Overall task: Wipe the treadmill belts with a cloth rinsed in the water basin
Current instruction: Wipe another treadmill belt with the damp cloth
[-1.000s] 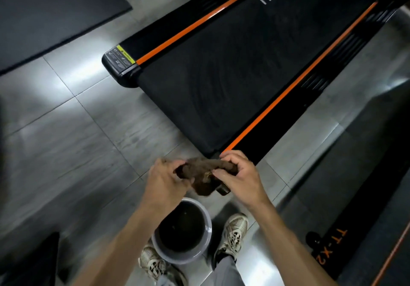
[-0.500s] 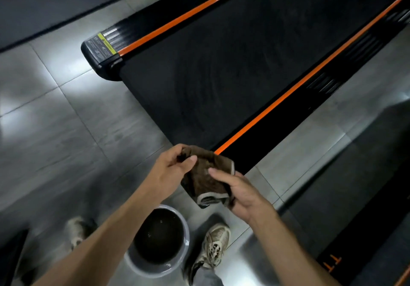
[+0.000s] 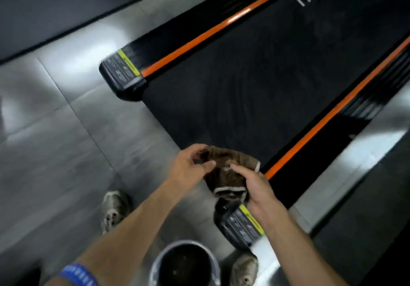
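Both hands, left hand (image 3: 188, 170) and right hand (image 3: 255, 185), pinch the seemingly wet cloth (image 3: 226, 172); drips could slick the floor tiles (image 3: 88, 152) short of the treadmill belt (image 3: 255, 81).

Both bare forearms reach up from the bottom of the frame to its centre, where the left hand (image 3: 188, 170) and the right hand (image 3: 255, 185) each pinch an edge of a crumpled brown terry cloth (image 3: 226, 170) between thumb and curled fingers.
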Motion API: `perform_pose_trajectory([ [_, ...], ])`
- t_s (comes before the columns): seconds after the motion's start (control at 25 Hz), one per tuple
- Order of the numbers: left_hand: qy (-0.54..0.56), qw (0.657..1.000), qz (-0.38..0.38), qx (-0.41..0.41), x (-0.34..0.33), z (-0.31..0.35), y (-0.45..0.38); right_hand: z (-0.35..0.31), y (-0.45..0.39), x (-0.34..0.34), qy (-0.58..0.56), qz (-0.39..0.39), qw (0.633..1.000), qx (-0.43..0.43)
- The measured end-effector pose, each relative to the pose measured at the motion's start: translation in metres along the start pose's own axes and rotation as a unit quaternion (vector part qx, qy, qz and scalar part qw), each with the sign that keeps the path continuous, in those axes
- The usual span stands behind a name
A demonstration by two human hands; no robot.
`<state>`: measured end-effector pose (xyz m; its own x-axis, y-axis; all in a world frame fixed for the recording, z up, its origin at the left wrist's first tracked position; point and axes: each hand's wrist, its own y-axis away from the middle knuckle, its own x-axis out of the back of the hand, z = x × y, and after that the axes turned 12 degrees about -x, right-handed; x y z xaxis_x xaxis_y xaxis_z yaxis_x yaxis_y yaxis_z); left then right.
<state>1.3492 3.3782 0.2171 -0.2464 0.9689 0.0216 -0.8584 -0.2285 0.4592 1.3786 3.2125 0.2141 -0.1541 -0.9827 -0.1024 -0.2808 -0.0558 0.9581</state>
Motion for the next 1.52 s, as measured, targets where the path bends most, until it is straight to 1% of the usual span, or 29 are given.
perform_pose_trajectory([
  [0.08, -0.084, 0.996, 0.004, -0.011, 0.04, -0.007, -0.024, 0.001, -0.025, -0.033, 0.011, 0.051, 0.999, -0.011],
  [0.12, -0.166, 0.985, -0.019, -0.033, 0.067, -0.009, -0.04, -0.002, -0.043, -0.053, 0.021, 0.092, 0.995, -0.007],
  [0.16, -0.277, 0.956, -0.057, -0.082, 0.094, -0.011, -0.057, -0.007, -0.058, -0.073, 0.028, 0.13, 0.991, 0.011],
  [0.2, -0.383, 0.907, -0.091, -0.151, 0.121, -0.013, -0.076, -0.015, -0.071, -0.095, 0.031, 0.166, 0.985, 0.041],
  [0.24, -0.455, 0.858, -0.116, -0.207, 0.144, -0.012, -0.095, -0.025, -0.082, -0.114, 0.039, 0.205, 0.974, 0.085],
  [0.28, -0.499, 0.826, -0.129, -0.227, 0.164, -0.009, -0.117, -0.038, -0.093, -0.132, 0.058, 0.236, 0.958, 0.15],
  [0.32, -0.528, 0.809, -0.135, -0.219, 0.18, -0.005, -0.139, -0.052, -0.103, -0.148, 0.1, 0.264, 0.932, 0.226],
  [0.36, -0.554, 0.796, -0.134, -0.205, 0.194, -0.002, -0.161, -0.066, -0.112, -0.163, 0.164, 0.296, 0.89, 0.305],
  [0.4, -0.583, 0.781, -0.135, -0.176, 0.203, -0.002, -0.182, -0.08, -0.121, -0.174, 0.239, 0.318, 0.838, 0.373],
  [0.44, -0.617, 0.76, -0.134, -0.153, 0.21, 0.0, -0.203, -0.092, -0.134, -0.182, 0.325, 0.324, 0.788, 0.41],
  [0.48, -0.651, 0.734, -0.134, -0.138, 0.214, 0.001, -0.223, -0.101, -0.15, -0.191, 0.427, 0.307, 0.754, 0.394],
  [0.56, -0.707, 0.681, -0.132, -0.14, 0.214, 0.001, -0.26, -0.109, -0.179, -0.207, 0.614, 0.24, 0.714, 0.236],
  [0.6, -0.735, 0.652, -0.134, -0.127, 0.213, -0.002, -0.275, -0.107, -0.191, -0.211, 0.652, 0.221, 0.7, 0.189],
  [0.64, -0.759, 0.629, -0.129, -0.105, 0.211, -0.002, -0.289, -0.104, -0.202, -0.213, 0.656, 0.232, 0.691, 0.195],
  [0.68, -0.772, 0.619, -0.115, -0.084, 0.21, -0.004, -0.3, -0.102, -0.208, -0.212, 0.646, 0.26, 0.681, 0.226],
  [0.72, -0.773, 0.623, -0.106, -0.058, 0.211, -0.004, -0.309, -0.099, -0.212, -0.209, 0.637, 0.287, 0.671, 0.247],
  [0.84, -0.714, 0.687, -0.139, 0.001, 0.222, -0.006, -0.321, -0.085, -0.22, -0.202, 0.647, 0.316, 0.649, 0.245],
  [0.88, -0.704, 0.694, -0.15, -0.007, 0.228, -0.009, -0.325, -0.079, -0.223, -0.203, 0.648, 0.315, 0.643, 0.259],
  [0.96, -0.723, 0.668, -0.17, -0.045, 0.241, -0.014, -0.333, -0.064, -0.227, -0.208, 0.665, 0.293, 0.61, 0.316],
  [1.08, -0.738, 0.644, -0.183, -0.082, 0.25, -0.019, -0.338, -0.058, -0.235, -0.209, 0.701, 0.205, 0.516, 0.447],
  [1.16, -0.756, 0.623, -0.18, -0.085, 0.248, -0.016, -0.337, -0.086, -0.249, -0.203, 0.722, 0.153, 0.446, 0.506],
  [1.2, -0.76, 0.617, -0.184, -0.085, 0.245, -0.013, -0.336, -0.109, -0.258, -0.2, 0.727, 0.163, 0.426, 0.513],
  [1.24, -0.76, 0.615, -0.193, -0.081, 0.245, -0.012, -0.335, -0.136, -0.268, -0.199, 0.718, 0.208, 0.425, 0.51],
  [1.28, -0.755, 0.621, -0.196, -0.074, 0.245, -0.01, -0.334, -0.165, -0.276, -0.201, 0.696, 0.279, 0.452, 0.483],
  [1.32, -0.753, 0.624, -0.199, -0.067, 0.246, -0.008, -0.334, -0.192, -0.281, -0.205, 0.663, 0.347, 0.5, 0.435],
  [1.36, -0.752, 0.622, -0.208, -0.064, 0.248, -0.007, -0.336, -0.213, -0.285, -0.211, 0.619, 0.394, 0.562, 0.382],
  [1.4, -0.748, 0.622, -0.223, -0.064, 0.249, -0.006, -0.336, -0.227, -0.29, -0.218, 0.574, 0.42, 0.616, 0.338],
  [1.44, -0.741, 0.627, -0.232, -0.061, 0.249, -0.004, -0.335, -0.23, -0.292, -0.225, 0.547, 0.431, 0.647, 0.31],
  [1.52, -0.742, 0.625, -0.232, -0.067, 0.25, -0.001, -0.337, -0.215, -0.291, -0.239, 0.536, 0.418, 0.658, 0.325],
])
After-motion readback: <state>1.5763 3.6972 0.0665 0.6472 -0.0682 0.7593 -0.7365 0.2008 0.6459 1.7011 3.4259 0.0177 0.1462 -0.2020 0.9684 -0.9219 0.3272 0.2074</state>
